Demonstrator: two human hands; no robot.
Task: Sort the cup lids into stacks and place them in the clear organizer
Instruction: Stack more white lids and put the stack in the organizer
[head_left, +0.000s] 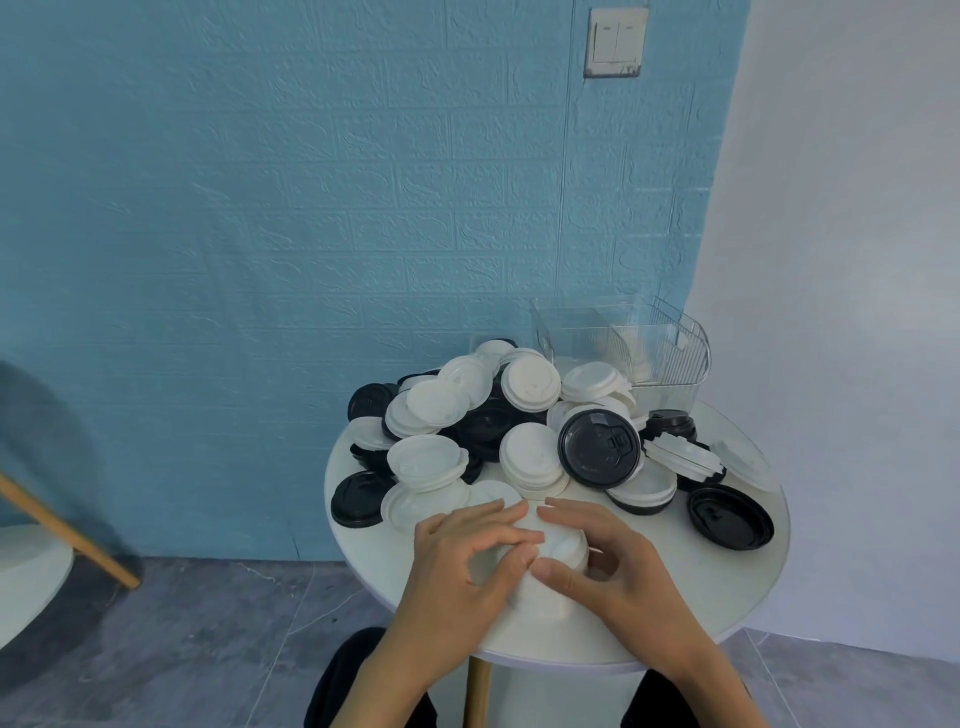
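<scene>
A heap of white and black cup lids (488, 415) covers the back half of a small round white table (717, 587). Near the table's front edge stands a short stack of white lids (550, 551). My left hand (462, 561) grips it from the left and my right hand (613, 561) from the right, fingers curled over its top. One black lid (598, 448) leans upright in the heap. The clear organizer (670, 353) stands at the back right of the table, and I see no lids inside it.
A blue brick-pattern wall rises right behind the table, with a white wall to the right. At the left edge, a second white table (26, 577) and a slanted wooden leg (67, 535) show. My dark-trousered knees (363, 680) sit under the table front.
</scene>
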